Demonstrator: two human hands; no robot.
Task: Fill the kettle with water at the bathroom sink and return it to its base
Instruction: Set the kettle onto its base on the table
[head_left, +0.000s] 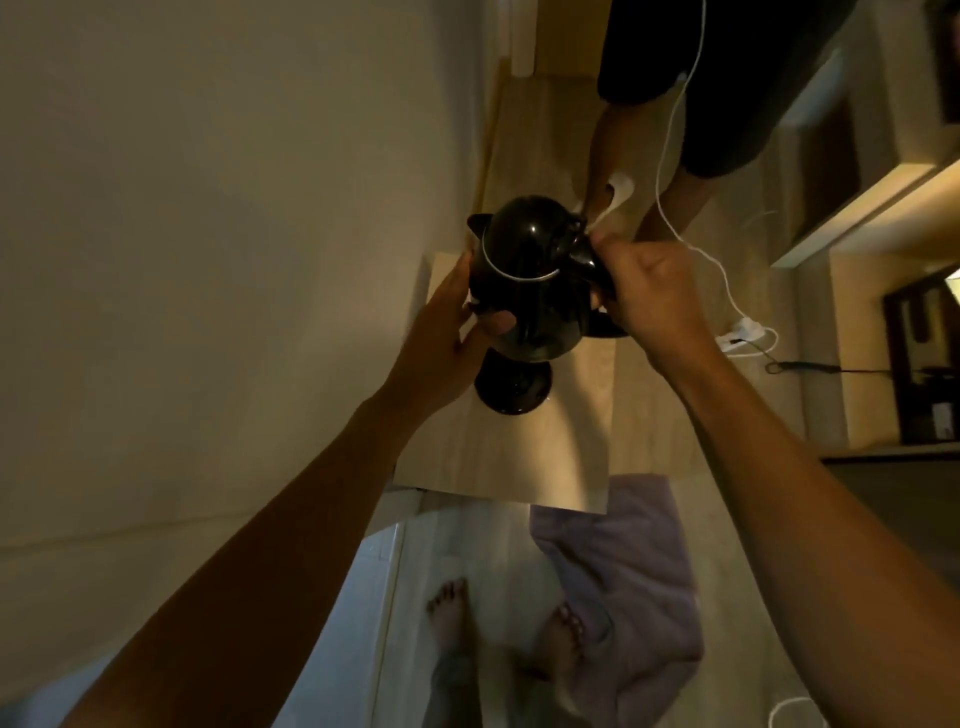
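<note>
A glossy black kettle (535, 270) with a thin silver band hangs just above its round black base (511, 387), which sits on a small light wooden table (519, 457). My left hand (457, 317) presses against the kettle's left side, fingers wrapped on its body. My right hand (649, 296) is closed around the kettle's handle on the right. The kettle's lid is down and its spout points left.
A pale wall runs along the left. Another person's bare legs (623, 156) stand beyond the table, and a white cable (727, 280) trails to a plug strip (743, 332) on the floor. My bare feet (452, 608) and a purple towel (634, 571) are below.
</note>
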